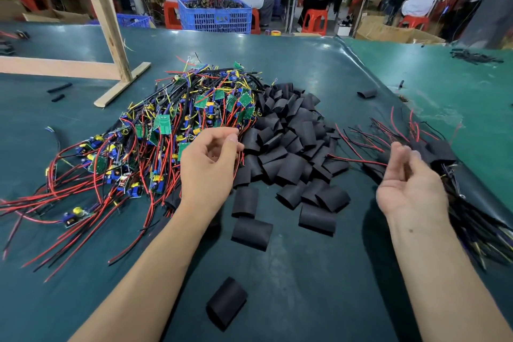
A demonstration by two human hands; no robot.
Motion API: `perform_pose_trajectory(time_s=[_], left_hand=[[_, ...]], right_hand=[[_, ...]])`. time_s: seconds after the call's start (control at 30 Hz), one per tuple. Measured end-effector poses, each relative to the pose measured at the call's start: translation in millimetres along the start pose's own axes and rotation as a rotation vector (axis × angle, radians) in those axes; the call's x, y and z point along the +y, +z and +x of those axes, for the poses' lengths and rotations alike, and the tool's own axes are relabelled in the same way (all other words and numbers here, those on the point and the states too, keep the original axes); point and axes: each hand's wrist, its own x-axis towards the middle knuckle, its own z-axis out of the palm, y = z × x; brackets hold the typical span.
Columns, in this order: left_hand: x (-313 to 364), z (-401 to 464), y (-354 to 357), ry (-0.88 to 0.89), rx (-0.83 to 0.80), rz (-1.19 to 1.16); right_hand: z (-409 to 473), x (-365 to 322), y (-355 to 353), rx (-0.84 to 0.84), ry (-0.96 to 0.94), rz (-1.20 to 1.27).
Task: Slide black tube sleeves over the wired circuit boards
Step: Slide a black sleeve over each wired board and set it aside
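left hand (pixel 208 166) pinching thin red wires at edge of flat black tube sleeves heap (pixel 288 144); right hand (pixel 410 183) right of heap, fingers loose, holding nothing

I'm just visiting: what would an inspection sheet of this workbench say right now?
Surface: green table mat, creased on the right.
Job's things: heap of wired circuit boards at left; pile of black tube sleeves in the middle; sleeved boards at right.
Clutter: stray sleeve near the front edge; wooden frame at far left.
Hands: left hand loosely curled over the wires, grip unclear; right hand palm up, empty.
Cables: red and black leads fan out to the left.
Surroundings: blue crate, red stools, seated workers.
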Motion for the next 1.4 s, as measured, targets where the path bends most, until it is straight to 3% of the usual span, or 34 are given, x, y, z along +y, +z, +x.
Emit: perform_pose_trajectory(time_s=[0.1,0.23,0.4,0.53,0.7,0.8,0.87,0.93,1.0,1.1,1.23,1.4], left_hand=[[0,-1,-3,0.080,-0.041,0.183],[-6,2,-11,0.315,-0.015,0.622],[-15,9,-17,0.266,0.004,0.773],[-22,11,-15,0.241,0.040,0.855],[-27,20,-19,0.133,0.061,0.769],[-24,23,-23,0.194,0.110,0.771],[-23,29,-33,0.291,0.272,0.867],[-22,38,-47,0.267,0.393,0.882],[-25,45,-56,0.168,0.350,0.859],[-33,48,-58,0.159,0.266,0.804],[-29,47,-55,0.123,0.373,0.662],[-9,37,-46,0.610,0.491,0.609]], right_hand=[[3,-3,-1,0.024,0.096,0.043],[-3,-4,-2,-0.010,0.282,-0.024],[-15,-2,5,-0.042,0.340,0.067],[-27,19,5,-0.175,0.462,-0.394],[-35,39,0,-0.362,0.312,-0.780],[-37,42,-2,-0.461,0.225,-0.926],[-38,44,-2,-0.473,0.154,-0.966],[-38,45,-2,-0.474,0.098,-0.995],[-36,46,-2,-0.469,0.073,-0.999],[-36,46,-3,-0.498,0.064,-0.990],[-36,47,-4,-0.534,0.031,-1.000],[-35,46,-4,-0.562,0.032,-1.002]])
